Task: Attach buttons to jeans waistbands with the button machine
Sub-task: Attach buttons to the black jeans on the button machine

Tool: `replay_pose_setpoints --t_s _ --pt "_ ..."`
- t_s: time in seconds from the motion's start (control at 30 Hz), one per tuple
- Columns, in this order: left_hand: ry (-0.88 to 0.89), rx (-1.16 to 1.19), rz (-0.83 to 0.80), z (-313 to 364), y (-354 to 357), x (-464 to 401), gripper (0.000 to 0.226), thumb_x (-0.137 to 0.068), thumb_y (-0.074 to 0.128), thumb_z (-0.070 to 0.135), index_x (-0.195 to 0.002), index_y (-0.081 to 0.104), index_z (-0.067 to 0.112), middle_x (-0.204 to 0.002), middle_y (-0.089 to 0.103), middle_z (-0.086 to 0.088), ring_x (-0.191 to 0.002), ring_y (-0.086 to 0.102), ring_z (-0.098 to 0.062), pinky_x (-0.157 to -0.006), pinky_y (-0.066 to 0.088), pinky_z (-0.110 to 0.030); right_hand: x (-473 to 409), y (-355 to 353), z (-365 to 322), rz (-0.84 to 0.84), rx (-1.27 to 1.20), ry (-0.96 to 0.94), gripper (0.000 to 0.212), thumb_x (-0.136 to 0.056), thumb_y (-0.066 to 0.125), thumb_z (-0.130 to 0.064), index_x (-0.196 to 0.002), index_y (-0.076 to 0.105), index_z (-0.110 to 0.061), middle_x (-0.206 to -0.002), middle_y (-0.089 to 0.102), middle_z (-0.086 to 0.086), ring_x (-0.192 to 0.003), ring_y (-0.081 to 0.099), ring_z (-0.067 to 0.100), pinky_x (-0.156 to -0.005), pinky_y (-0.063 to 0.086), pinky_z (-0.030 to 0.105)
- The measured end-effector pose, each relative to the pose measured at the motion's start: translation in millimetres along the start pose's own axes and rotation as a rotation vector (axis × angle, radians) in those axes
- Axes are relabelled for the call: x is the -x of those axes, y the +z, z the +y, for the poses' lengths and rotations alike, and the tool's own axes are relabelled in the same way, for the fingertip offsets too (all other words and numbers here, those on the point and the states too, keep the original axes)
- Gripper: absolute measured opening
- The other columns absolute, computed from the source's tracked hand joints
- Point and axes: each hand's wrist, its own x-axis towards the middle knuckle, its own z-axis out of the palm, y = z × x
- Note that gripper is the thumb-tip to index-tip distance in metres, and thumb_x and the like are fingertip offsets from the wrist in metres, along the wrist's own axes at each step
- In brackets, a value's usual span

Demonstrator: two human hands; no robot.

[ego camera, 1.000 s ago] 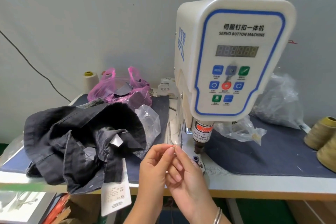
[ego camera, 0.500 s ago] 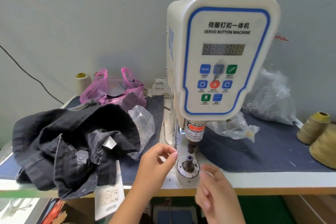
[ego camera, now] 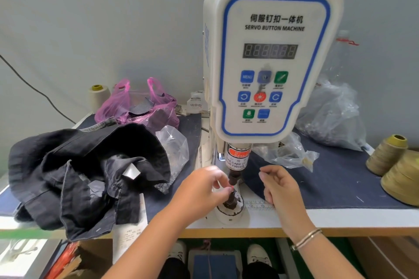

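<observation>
We see the button machine [ego camera: 272,59] standing upright at the middle of the table [ego camera: 340,217], a white housing with a blue-outlined panel, a dark number display and rows of blue, green and red keys. Below the housing a dark plunger [ego camera: 233,175] points down at a round white base [ego camera: 230,210] with a dark post on top.

Our left hand [ego camera: 201,190] sits at 9 o'clock of that post, its fingertips [ego camera: 223,184] curled in and pinching something small right at the post's top; what it holds is too small to tell. Our right hand [ego camera: 281,188] hovers at 3 o'clock of the post, apart from it, fingers loosely curled and holding nothing we can make out.

The jeans [ego camera: 86,179], dark and crumpled in a heap with a white paper tag [ego camera: 127,238] hanging over the table edge, lie at 9 o'clock of the machine, well clear of the plunger.

Further off, a pink bag [ego camera: 127,106] sits at 10 o'clock and thread cones [ego camera: 394,165] at 3 o'clock.
</observation>
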Motion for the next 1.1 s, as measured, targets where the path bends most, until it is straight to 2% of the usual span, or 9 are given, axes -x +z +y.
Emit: replay_pose_setpoints --t_s 0.07,0.13,0.3,0.43,0.57,0.7,0.87,1.0,1.1 --pt "0.022 -0.050 -0.032 3 -4 -2 0.022 -0.089 0.063 0.033 -0.070 0.055 0.039 -0.079 0.055 0.015 -0.083 0.053 -0.003 -0.075 0.049 -0.029 -11 0 -4 -0.006 0.013 -0.010 0.008 -0.093 0.058 -0.009 -0.092 0.063 -0.016 -0.050 0.043 -0.007 -0.043 0.033 0.005 -0.039 0.030 0.016" --pt "0.045 -0.105 -0.035 4 -6 -3 0.008 -0.089 0.061 0.032 -0.083 0.065 0.030 -0.086 0.058 0.014 -0.086 0.053 -0.004 -0.077 0.050 -0.030 -19 0 -9 -0.018 0.052 -0.041 0.009 -0.094 0.057 -0.009 -0.091 0.062 -0.016 -0.050 0.043 -0.009 -0.044 0.034 0.004 -0.040 0.031 0.015" --pt "0.093 -0.220 -0.024 5 -8 -7 0.008 -0.089 0.059 0.033 -0.087 0.065 0.028 -0.088 0.057 0.015 -0.086 0.053 -0.005 -0.073 0.048 -0.026 -29 -2 -14 -0.031 0.143 -0.124 0.010 -0.094 0.058 -0.012 -0.089 0.061 -0.020 -0.053 0.045 -0.005 -0.045 0.039 0.004 -0.042 0.036 0.017" --pt "0.088 -0.249 -0.029 5 -9 -8 0.009 -0.089 0.060 0.035 -0.087 0.068 0.031 -0.088 0.059 0.014 -0.088 0.056 -0.009 -0.074 0.050 -0.029 -28 -5 -5 -0.041 0.162 -0.130 0.011 -0.093 0.058 -0.011 -0.089 0.062 -0.021 -0.053 0.045 -0.005 -0.045 0.040 0.006 -0.043 0.036 0.019" --pt "0.049 -0.155 -0.018 2 -9 -6 0.007 -0.088 0.064 0.035 -0.085 0.071 0.035 -0.077 0.054 0.020 -0.084 0.055 -0.005 -0.074 0.050 -0.028 -25 -10 4 -0.034 0.167 -0.118 0.013 -0.093 0.059 -0.011 -0.089 0.062 -0.022 -0.056 0.045 -0.002 -0.049 0.040 0.009 -0.045 0.037 0.020" --pt "0.031 -0.089 0.011 -2 -6 -5 0.008 -0.087 0.069 0.036 -0.089 0.076 0.034 -0.070 0.051 0.027 -0.075 0.052 0.003 -0.070 0.047 -0.020 -25 -13 6 -0.031 0.171 -0.125 0.012 -0.093 0.059 -0.012 -0.089 0.063 -0.023 -0.056 0.045 -0.001 -0.049 0.040 0.008 -0.045 0.037 0.018" --pt "0.023 -0.022 0.026 -6 -4 -4 0.007 -0.084 0.073 0.036 -0.089 0.078 0.032 -0.070 0.056 0.025 -0.076 0.055 0.001 -0.070 0.048 -0.018 -28 -15 3 -0.034 0.188 -0.145 0.012 -0.093 0.059 -0.011 -0.089 0.062 -0.022 -0.051 0.045 -0.008 -0.045 0.041 0.005 -0.042 0.036 0.018" --pt "-0.025 0.117 0.014 -10 -4 -3 0.005 -0.083 0.074 0.030 -0.085 0.078 0.033 -0.067 0.060 0.028 -0.077 0.057 0.004 -0.067 0.043 -0.010 -31 -16 -1 -0.031 0.210 -0.149 0.011 -0.093 0.058 -0.012 -0.090 0.061 -0.023 -0.052 0.047 -0.007 -0.044 0.041 0.004 -0.042 0.037 0.018" --pt "-0.059 0.224 -0.002 -12 -4 -1 0.019 -0.085 0.073 0.025 -0.080 0.072 0.043 -0.072 0.064 0.027 -0.074 0.059 0.005 -0.069 0.045 -0.010 -33 -18 -2 -0.038 0.216 -0.159 0.012 -0.094 0.058 -0.011 -0.090 0.061 -0.022 -0.053 0.047 -0.005 -0.044 0.041 0.004 -0.042 0.037 0.017"
